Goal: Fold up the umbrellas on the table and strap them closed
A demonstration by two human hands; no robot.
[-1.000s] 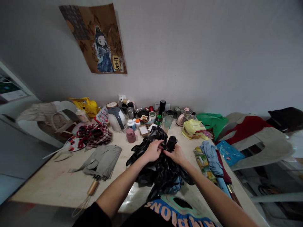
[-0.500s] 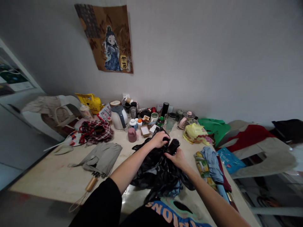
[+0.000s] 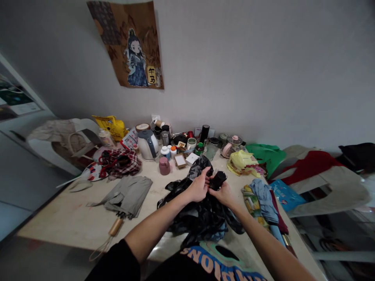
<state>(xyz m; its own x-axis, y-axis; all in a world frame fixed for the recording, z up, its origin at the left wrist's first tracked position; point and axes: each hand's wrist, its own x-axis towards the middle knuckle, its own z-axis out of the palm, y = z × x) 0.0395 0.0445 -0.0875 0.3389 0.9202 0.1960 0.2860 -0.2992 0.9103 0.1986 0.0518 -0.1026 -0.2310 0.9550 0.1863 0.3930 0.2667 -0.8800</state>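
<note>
A black camouflage umbrella [image 3: 187, 216] lies loosely bunched on the table in front of me, its canopy folds spread out. Its short black handle [image 3: 218, 180] points up and away to the right. Wrapped round the base of that handle is my right hand [image 3: 223, 194], closed. My left hand [image 3: 200, 186] is just left of it, fingers bent inward against the canopy fabric by the handle, with one finger raised. What its fingertips pinch is partly hidden.
A grey umbrella [image 3: 129, 195] with a wooden handle lies to the left. Folded umbrellas [image 3: 265, 207] lie on the right. Behind stand a kettle [image 3: 147, 145], a pink cup [image 3: 164, 166], small boxes, bottles and a yellow bag [image 3: 241, 162].
My left hand has come down and closer to the right hand, from the canopy's far edge to beside the handle. A canopy fold now stands up behind it.
</note>
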